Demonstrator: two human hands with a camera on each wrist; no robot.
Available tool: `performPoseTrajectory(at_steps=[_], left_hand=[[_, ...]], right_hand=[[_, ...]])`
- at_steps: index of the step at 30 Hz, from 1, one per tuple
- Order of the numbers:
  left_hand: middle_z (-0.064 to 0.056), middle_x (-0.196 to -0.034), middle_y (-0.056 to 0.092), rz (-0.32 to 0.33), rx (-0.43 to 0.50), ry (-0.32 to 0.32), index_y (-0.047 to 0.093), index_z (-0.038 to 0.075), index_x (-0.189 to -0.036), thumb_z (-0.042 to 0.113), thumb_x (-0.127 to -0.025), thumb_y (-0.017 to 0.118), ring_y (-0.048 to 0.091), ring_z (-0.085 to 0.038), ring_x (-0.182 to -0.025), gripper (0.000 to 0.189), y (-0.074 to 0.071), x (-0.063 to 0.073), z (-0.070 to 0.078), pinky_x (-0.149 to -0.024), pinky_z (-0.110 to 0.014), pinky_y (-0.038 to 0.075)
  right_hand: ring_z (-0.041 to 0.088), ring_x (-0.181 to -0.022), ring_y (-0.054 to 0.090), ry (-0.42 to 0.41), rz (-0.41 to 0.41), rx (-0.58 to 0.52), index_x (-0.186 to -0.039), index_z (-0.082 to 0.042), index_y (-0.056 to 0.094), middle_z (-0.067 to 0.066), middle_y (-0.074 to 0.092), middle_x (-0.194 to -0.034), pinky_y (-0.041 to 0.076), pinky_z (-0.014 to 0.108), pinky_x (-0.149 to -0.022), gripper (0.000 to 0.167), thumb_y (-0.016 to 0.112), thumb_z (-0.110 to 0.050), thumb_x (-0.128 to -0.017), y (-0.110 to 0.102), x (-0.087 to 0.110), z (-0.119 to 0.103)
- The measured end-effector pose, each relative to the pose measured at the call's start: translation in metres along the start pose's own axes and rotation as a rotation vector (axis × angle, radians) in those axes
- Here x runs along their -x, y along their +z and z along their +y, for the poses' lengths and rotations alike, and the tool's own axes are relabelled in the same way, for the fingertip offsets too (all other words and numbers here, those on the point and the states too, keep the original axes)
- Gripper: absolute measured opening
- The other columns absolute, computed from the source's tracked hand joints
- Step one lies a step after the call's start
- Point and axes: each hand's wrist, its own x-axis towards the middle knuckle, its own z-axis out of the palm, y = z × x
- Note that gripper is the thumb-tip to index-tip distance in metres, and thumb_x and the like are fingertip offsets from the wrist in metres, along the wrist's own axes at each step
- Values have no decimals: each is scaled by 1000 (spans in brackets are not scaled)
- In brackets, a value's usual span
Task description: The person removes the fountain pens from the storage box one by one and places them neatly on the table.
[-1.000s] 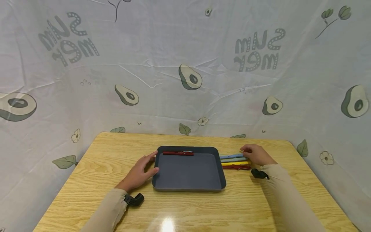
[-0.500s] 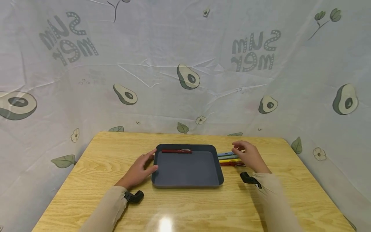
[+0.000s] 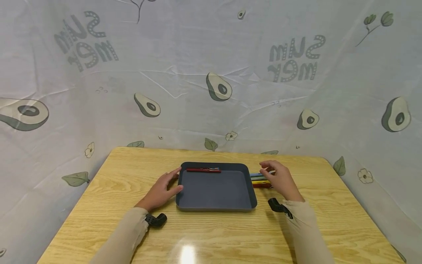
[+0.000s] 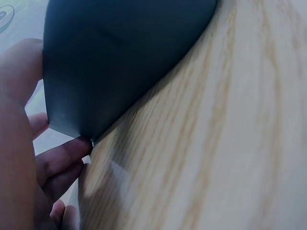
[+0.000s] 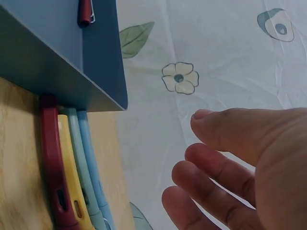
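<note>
A dark grey rectangular tray lies on the wooden table, with one dark red pen along its far inner wall. My left hand rests against the tray's left side; the thumb reaches over the rim and fingertips touch the outer corner. Beside the tray's right wall lie a dark red pen, a yellow pen, a green pen and a light blue pen, side by side. Above their right ends hovers my right hand, its fingers loosely bent with nothing between them.
The wooden table reaches back to a pale curtain printed with avocados and leaves. Each sleeved wrist wears a black camera mount, one at the left wrist and one at the right wrist.
My right hand has moved left from the pens' right ends, and now hovers over them nearer the tray. The left hand stays at the tray. The head view has shifted slightly.
</note>
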Motion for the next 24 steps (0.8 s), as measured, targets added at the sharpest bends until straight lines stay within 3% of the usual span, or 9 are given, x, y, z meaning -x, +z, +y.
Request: performPoseTrajectory(at_steps=[4,8,15,20,24], left_hand=[[-10,-149,55,-7,-5,15,29,25,-165,46,-103,63,43,-36,-145,74,1,-2,1,-125,-64,19],[-12,-148,55,3,-16,10,30,23,-165,45,-103,64,45,-38,-142,74,0,0,4,-119,-67,29],[-12,-150,54,13,-23,-4,30,22,-165,45,-103,64,43,-39,-144,74,-3,3,6,-119,-68,28],[-14,-151,52,20,-25,2,31,22,-165,44,-102,65,44,-38,-143,75,-1,3,5,-116,-67,34],[-14,-155,48,34,-41,41,33,18,-164,41,-100,69,41,-38,-145,77,0,2,3,-121,-66,26]], right_hand=[[31,-102,66,5,5,7,-130,-4,68,17,66,-123,59,51,-89,29,68,-11,-102,1,3,3],[31,-102,66,11,-6,7,-131,-4,68,17,66,-124,59,50,-88,30,68,-13,-102,3,3,2],[29,-100,66,-18,-7,17,-132,-4,68,17,66,-125,59,49,-86,32,68,-15,-102,3,0,-7],[30,-99,66,-30,0,34,-131,-4,68,17,66,-124,60,49,-85,32,69,-14,-102,3,1,-10],[30,-99,67,-24,-2,51,-131,-4,68,18,66,-124,60,49,-84,32,69,-15,-102,4,2,-9]])
